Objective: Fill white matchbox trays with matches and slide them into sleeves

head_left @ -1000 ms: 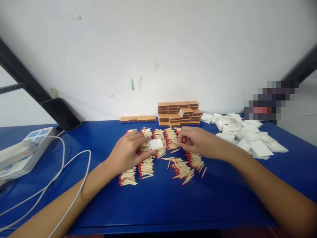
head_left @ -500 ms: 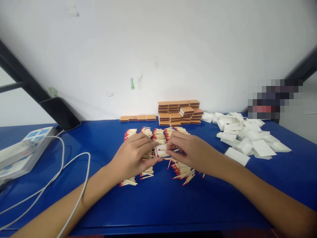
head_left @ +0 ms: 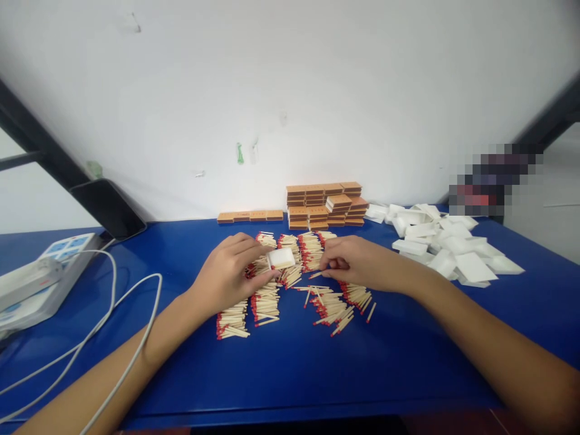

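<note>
My left hand (head_left: pixel 233 269) is closed on a small white matchbox tray (head_left: pixel 284 257), thumb on the near side and fingers on the far side. One or more matchsticks lie along the tray's near wall. Right of it, my right hand (head_left: pixel 356 263) is in a pinch, a matchstick (head_left: pixel 314 275) poking out leftward from its fingertips. Beneath and around both hands are rows of loose red-headed matches (head_left: pixel 266 301), partly covered by the hands. A looser heap of matches (head_left: pixel 333 309) lies nearer to me, below the right hand.
Orange matchboxes (head_left: pixel 308 214) are stacked against the wall, with a low row of matchboxes (head_left: pixel 250 216) to their left. White trays (head_left: pixel 457 241) are piled at right. A black phone-like slab (head_left: pixel 111 208), a power strip (head_left: pixel 49 272) and a white cable (head_left: pixel 158 290) occupy the left; the cable crosses my left forearm.
My right hand has moved right, away from the tray, and now pinches a matchstick. The tray stays in my left hand, its inside more exposed to view.
</note>
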The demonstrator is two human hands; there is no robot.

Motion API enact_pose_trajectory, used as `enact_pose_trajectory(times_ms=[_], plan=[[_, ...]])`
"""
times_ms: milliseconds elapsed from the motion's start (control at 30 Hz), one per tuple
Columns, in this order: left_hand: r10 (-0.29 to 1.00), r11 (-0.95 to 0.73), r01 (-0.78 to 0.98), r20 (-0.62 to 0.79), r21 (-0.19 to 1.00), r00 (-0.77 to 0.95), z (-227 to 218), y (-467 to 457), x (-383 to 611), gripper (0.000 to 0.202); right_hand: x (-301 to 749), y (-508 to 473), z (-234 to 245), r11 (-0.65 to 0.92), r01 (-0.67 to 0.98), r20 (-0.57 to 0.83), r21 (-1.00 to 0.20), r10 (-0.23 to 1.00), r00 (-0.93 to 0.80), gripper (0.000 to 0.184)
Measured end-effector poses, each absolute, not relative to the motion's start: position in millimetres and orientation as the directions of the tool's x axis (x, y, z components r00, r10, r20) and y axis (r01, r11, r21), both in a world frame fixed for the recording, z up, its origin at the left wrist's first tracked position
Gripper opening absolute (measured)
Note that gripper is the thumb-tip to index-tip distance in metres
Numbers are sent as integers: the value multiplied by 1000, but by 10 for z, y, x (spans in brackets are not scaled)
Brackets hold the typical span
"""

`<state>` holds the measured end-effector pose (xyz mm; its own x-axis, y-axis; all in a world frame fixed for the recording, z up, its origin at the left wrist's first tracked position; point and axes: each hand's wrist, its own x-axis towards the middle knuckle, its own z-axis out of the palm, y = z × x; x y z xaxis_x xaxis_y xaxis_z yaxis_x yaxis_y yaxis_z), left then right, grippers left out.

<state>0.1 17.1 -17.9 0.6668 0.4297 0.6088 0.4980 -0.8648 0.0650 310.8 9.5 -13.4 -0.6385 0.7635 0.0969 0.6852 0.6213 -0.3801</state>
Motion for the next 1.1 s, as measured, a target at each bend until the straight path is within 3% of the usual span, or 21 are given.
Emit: enact_pose_trajectory(times_ms=[333,600,700,900,1000,1100], plan=[[428,-870,488,603,73,673,-180,160,10,37,3094,75,-201,581,708,42,-402,784,-619,13],[425,-877,475,575,71,699,-225,110,64,36,2939,-110,-25,635,689,273,-348,772,-574,14],[407,-887,457,579,66,707,-223,58,128,37,2816,-184,-43,662,702,342,-264,744,-574,16],[371,-903,426,595,53,713,-201,-12,206,37,2626,-250,-143,662,747,393,62,672,-628,28],[376,-902,429,593,56,712,-195,-31,215,36,2595,-268,-175,669,739,398,83,657,-640,27],[375,-905,420,601,72,705,-197,-40,218,36,2609,-263,-187,710,705,387,-5,651,-653,22]])
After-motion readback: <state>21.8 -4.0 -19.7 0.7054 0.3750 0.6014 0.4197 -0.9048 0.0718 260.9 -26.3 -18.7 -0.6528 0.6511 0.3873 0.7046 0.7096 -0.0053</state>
